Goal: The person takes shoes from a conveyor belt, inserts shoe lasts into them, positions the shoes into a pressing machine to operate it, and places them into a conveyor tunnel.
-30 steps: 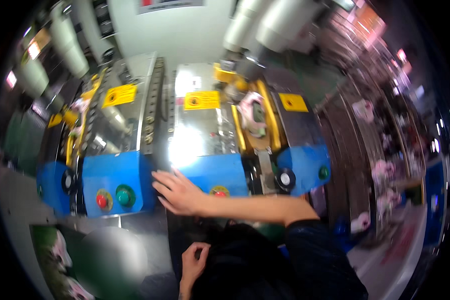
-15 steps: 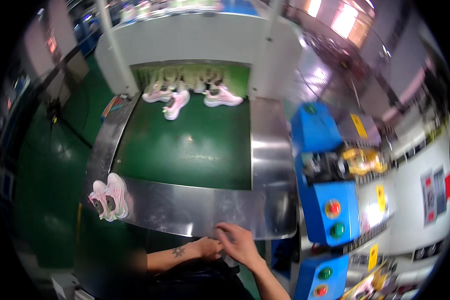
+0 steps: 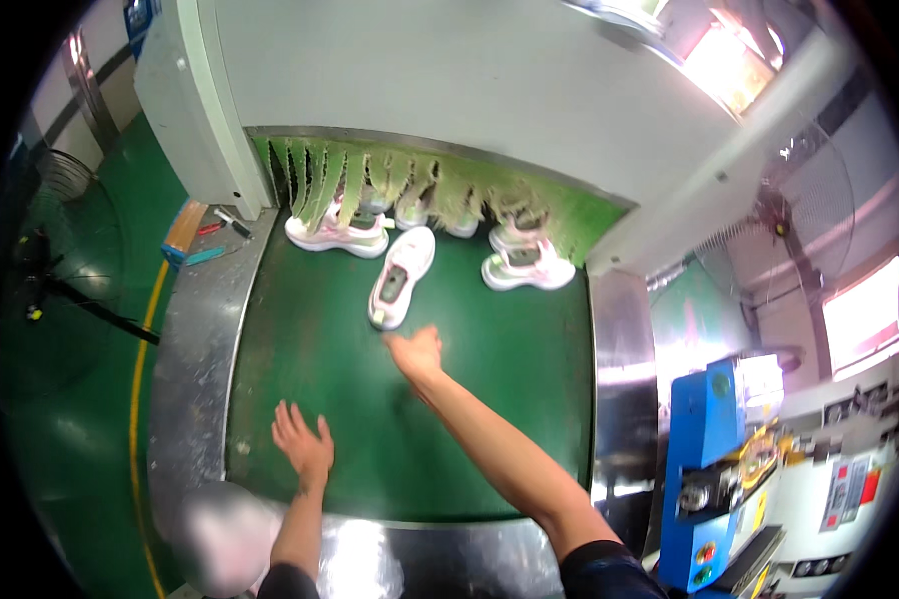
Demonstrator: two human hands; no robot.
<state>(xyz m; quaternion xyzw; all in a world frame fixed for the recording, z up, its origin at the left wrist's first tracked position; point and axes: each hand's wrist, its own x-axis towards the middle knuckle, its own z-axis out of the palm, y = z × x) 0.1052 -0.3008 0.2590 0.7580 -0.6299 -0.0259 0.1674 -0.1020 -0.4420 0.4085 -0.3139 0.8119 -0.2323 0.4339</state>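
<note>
A pink and white sneaker (image 3: 404, 277) lies on the green conveyor belt (image 3: 509, 399), its toe turned toward the machine. Just short of its heel is my right hand (image 3: 417, 353), stretched forward over the belt, thumb and fingers apart and holding nothing. My left hand (image 3: 303, 445) hovers over the near left part of the belt, fingers spread, also holding nothing. Beyond, another sneaker (image 3: 338, 236) lies sideways at the left, and one more sneaker (image 3: 529, 268) at the right. Several further shoes are partly hidden behind the green strip curtain (image 3: 355, 175).
A metal rim (image 3: 195, 399) frames the belt. On its far left corner lie a small box (image 3: 184, 232) and small tools. A blurred pinkish-white shape (image 3: 225, 539) is at the near left. Blue control boxes (image 3: 704, 419) stand at the right, with a large fan (image 3: 779, 215) beyond.
My hands were together at the near metal edge; now they are apart and reach over the belt, the right one farther. The view has moved closer to the curtain.
</note>
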